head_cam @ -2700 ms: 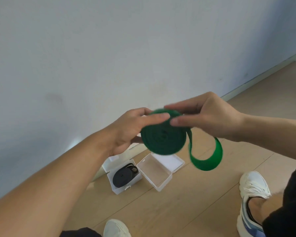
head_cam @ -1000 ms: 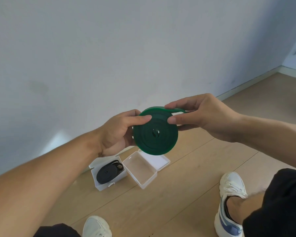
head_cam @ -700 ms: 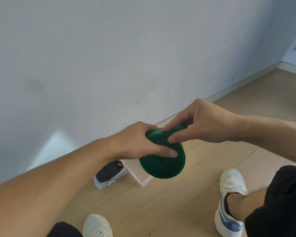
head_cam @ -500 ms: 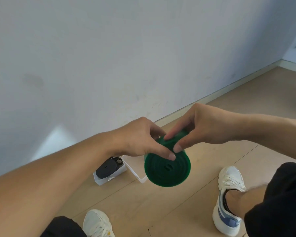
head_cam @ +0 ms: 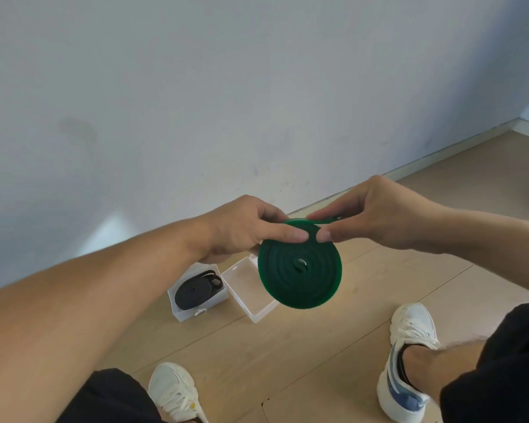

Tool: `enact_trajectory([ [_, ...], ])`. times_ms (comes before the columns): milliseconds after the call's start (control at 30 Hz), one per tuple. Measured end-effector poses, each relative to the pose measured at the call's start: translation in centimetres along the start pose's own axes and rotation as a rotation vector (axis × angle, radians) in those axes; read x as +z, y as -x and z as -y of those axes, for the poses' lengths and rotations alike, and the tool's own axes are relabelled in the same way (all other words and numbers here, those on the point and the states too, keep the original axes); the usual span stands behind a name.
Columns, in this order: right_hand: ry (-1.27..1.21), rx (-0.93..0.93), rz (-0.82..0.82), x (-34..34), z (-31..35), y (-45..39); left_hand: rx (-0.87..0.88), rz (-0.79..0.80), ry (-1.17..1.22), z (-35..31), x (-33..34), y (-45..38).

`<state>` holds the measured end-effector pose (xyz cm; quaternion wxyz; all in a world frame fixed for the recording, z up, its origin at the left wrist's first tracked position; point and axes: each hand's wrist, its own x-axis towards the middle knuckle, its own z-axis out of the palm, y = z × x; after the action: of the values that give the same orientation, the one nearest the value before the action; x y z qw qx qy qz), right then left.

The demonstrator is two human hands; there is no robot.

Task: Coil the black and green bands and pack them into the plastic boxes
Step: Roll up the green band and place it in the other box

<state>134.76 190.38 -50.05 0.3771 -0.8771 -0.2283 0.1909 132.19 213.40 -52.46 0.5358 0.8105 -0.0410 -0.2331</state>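
1. The green band (head_cam: pixel 300 271) is wound into a flat, tight disc with a small hole at its centre, held up in the air with its face tilted toward the camera.
2. The left hand (head_cam: pixel 242 230) grips the disc at its upper left edge, thumb laid across the near face and fingers curled behind it.
3. The right hand (head_cam: pixel 376 218) pinches the disc's top edge from the right, thumb tip on the near face almost meeting the left thumb, fingers over the rim where a short end of the band sticks out.
4. Below the disc, on the wooden floor (head_cam: pixel 318 346), an open clear plastic box (head_cam: pixel 254 303) lies with nothing visible in it; the disc hides its right part.
5. Just left of that empty box, a second open box (head_cam: pixel 196 312) holds the coiled black band (head_cam: pixel 196 290), one loop of it loose at the coil's upper right.
6. Both boxes lie near the foot of a pale wall (head_cam: pixel 226 102), beyond the disc.
7. Nearer the camera than the disc, two white sneakers stand on the floor, the left shoe (head_cam: pixel 171 392) below the boxes and the right shoe (head_cam: pixel 406 358) to the lower right, with black shorts (head_cam: pixel 501 370) over the knees.
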Motion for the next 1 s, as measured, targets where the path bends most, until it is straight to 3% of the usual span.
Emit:
enact_trajectory([
  [133, -0.149, -0.012, -0.058, 1.2, -0.4, -0.4, -0.045, -0.05, 0.132, -0.3, -0.5, 0.2],
  [267, 0.278, -0.164, -0.115, 1.9, 0.3, -0.3, -0.107, -0.099, 0.219, -0.1, -0.8, 0.7],
  [400, 0.44, -0.176, -0.002, 3.0, 1.5, 0.5, -0.135, -0.176, 0.261, -0.1, -1.0, 1.0],
  [633, 0.796, -0.247, 0.012, 4.7, 2.5, 0.1, -0.183, -0.263, 0.301, 0.1, -1.1, 1.4],
  [1000, 0.831, -0.414, -0.123, 6.4, 3.4, -1.0, -0.163, -0.294, 0.383, 0.9, -1.8, 2.5],
])
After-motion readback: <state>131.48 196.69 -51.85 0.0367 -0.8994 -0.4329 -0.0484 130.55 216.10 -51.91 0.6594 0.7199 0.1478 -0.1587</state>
